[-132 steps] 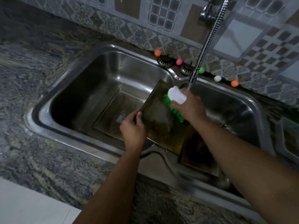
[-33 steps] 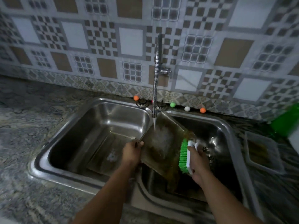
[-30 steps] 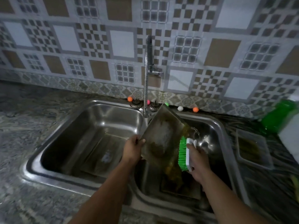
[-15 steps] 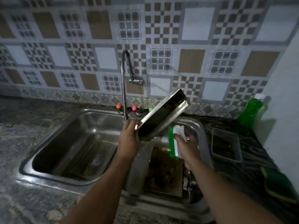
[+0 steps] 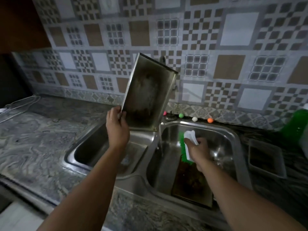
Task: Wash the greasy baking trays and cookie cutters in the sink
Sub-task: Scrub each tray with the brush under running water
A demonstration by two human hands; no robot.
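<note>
A person stands at a double stainless steel sink (image 5: 233, 135) set in a grey marbled counter (image 5: 36, 139), seen from above. The left hand (image 5: 117, 129) is closed on the lower left corner of a greasy baking tray (image 5: 148, 94), lifted well above the sink and tilted nearly upright, its stained inside facing the viewer. Water trickles from the tray's lower right corner into the right basin. The right hand (image 5: 199, 150), at about 4 o'clock from the raised tray, is wrapped around the white handle of a scrubbing brush (image 5: 186, 147) with green bristles, held over the right basin. Beneath it a second baking tray (image 5: 191, 182), brown with grease, lies in the bottom of that basin. On the counter at 3 o'clock from the sink sits a clear plastic container (image 5: 266, 159), with a green bottle (image 5: 298, 122) beyond it. Small coloured balls (image 5: 194, 119) line the sink's back ledge below a patterned tile wall (image 5: 233, 47).
</note>
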